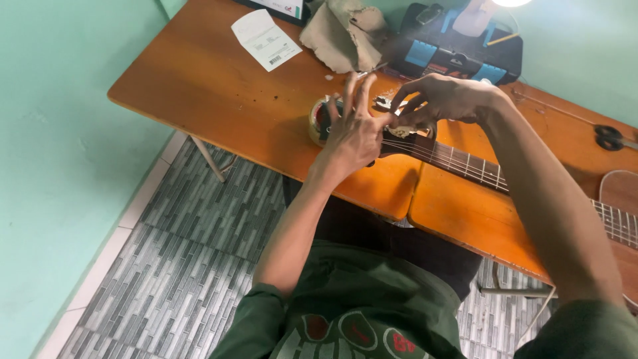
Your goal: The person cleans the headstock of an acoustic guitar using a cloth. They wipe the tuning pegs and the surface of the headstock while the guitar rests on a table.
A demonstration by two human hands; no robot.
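1. Head view: the guitar [465, 163] lies flat across two orange wooden tables [219, 93], its neck running from the lower right up to the headstock near the middle of the nearer table.
2. The left hand [355, 129] rests on the headstock end, fingers spread and pointing up, not clamped on anything I can make out.
3. The right hand [442, 100] hovers just above the headstock, fingers curled and pinched together at the tips; whether they grip a string or a peg I cannot tell.
4. The hands nearly touch.
5. Farther back lie a paper slip [266, 38], a crumpled beige cloth [342, 33] and a black-and-blue case [452, 46].
6. Scissors [611, 138] lie at the far right edge.
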